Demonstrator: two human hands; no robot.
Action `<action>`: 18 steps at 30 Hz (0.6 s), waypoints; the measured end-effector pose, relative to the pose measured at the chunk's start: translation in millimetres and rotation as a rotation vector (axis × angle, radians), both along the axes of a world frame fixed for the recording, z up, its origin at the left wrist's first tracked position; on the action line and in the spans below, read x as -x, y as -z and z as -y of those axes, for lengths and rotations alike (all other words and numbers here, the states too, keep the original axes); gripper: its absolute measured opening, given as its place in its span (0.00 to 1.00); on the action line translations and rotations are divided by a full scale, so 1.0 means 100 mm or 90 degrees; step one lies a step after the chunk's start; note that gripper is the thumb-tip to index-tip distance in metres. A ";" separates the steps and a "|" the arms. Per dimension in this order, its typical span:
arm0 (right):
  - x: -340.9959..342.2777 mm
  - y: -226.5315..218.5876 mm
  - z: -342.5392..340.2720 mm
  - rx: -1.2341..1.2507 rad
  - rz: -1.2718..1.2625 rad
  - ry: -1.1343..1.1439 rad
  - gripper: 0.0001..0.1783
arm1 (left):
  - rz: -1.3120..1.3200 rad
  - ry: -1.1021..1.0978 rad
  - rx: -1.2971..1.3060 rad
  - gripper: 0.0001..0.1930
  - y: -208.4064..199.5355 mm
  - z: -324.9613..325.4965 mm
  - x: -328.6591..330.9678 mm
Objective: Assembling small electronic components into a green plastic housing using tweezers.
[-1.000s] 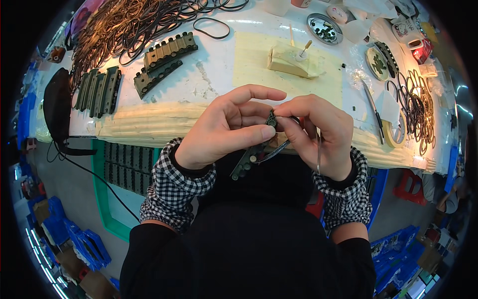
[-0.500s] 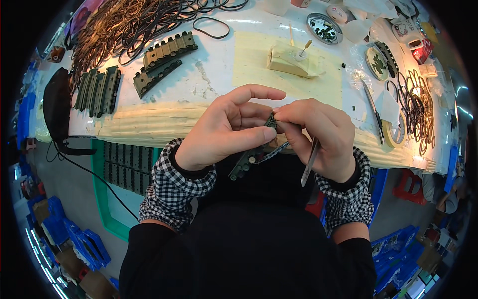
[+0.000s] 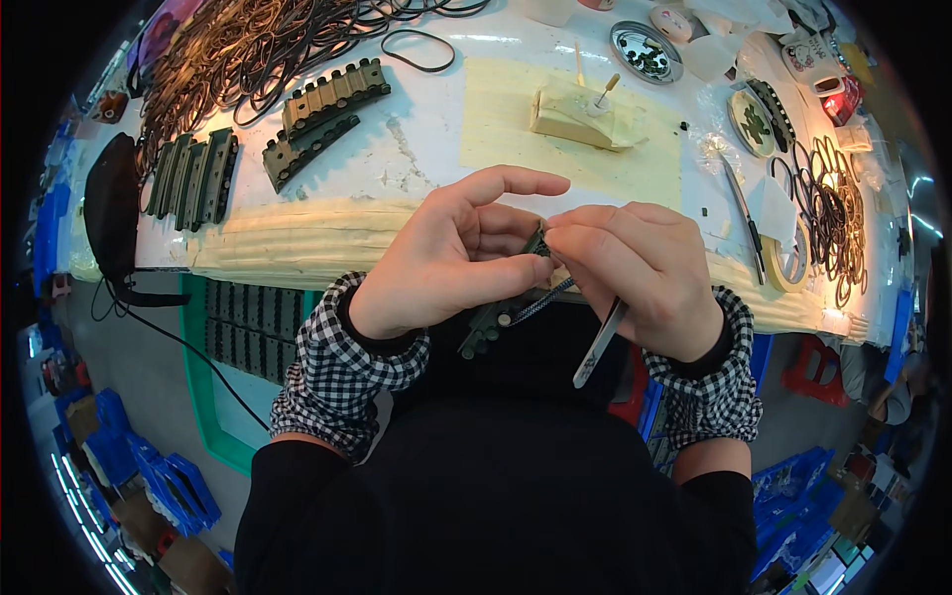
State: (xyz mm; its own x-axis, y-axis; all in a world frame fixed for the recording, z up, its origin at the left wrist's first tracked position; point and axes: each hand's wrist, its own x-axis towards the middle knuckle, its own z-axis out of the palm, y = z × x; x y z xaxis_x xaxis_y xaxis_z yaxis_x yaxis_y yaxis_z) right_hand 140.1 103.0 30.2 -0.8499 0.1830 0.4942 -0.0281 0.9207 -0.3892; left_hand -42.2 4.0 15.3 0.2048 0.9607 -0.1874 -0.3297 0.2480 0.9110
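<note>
In front of my body, my left hand [image 3: 456, 243] pinches a dark green toy-like wheeled chassis strip [image 3: 484, 329] between thumb and fingers, with the index finger stretched out above. The strip slants down toward my lap, small round wheels along its lower end. From a round pin on it runs a dark textured band [image 3: 540, 302] up toward my right hand [image 3: 645, 268]. The right thumb and fingertips meet at the strip's upper end; what lies between them is hidden. Metal tweezers [image 3: 599, 347] are tucked in the right palm, their broad end pointing down and left.
More green wheeled pieces [image 3: 337, 99] and a row of similar strips [image 3: 193, 178] lie at the left. Black rubber bands [image 3: 268, 50] heap behind them. Ahead sits a cream block [image 3: 575, 119] with sticks. A knife-like tool [image 3: 744, 218], tape roll [image 3: 788, 263] and small dishes [image 3: 647, 54] are right.
My right hand has turned slightly, and the tweezers' broad end has swung down and to the left. The left hand keeps hold of the strip in nearly the same place.
</note>
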 end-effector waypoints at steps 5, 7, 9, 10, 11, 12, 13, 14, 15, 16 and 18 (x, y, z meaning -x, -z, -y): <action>-0.03 0.09 0.02 0.035 -0.058 0.024 0.17 | 0.034 -0.029 -0.018 0.30 0.01 0.01 -0.02; -0.04 0.11 0.02 0.036 -0.077 0.027 0.15 | 0.039 -0.039 -0.024 0.29 0.02 0.01 -0.02; -0.04 0.14 0.03 0.055 -0.098 0.033 0.13 | 0.040 -0.043 -0.029 0.28 0.03 0.01 -0.03; -0.03 0.15 0.04 0.064 -0.109 0.034 0.12 | 0.037 -0.045 -0.032 0.27 0.04 0.02 -0.02; -0.02 0.17 0.04 0.105 -0.120 0.037 0.11 | 0.034 -0.046 -0.034 0.26 0.04 0.02 -0.02; -0.01 0.17 0.05 0.146 -0.130 0.039 0.11 | 0.046 -0.059 -0.038 0.24 0.05 0.02 -0.02; -0.01 0.18 0.07 0.186 -0.138 0.042 0.10 | 0.059 -0.071 -0.042 0.23 0.06 0.03 -0.04; 0.00 0.19 0.08 0.201 -0.140 0.049 0.09 | 0.072 -0.083 -0.045 0.21 0.07 0.03 -0.04; 0.01 0.20 0.09 0.217 -0.142 0.056 0.09 | 0.076 -0.087 -0.048 0.21 0.09 0.03 -0.05; 0.01 0.20 0.10 0.232 -0.144 0.063 0.08 | 0.080 -0.090 -0.049 0.21 0.09 0.03 -0.05; 0.01 0.19 0.10 0.217 -0.145 0.063 0.09 | 0.088 -0.094 -0.048 0.20 0.10 0.02 -0.04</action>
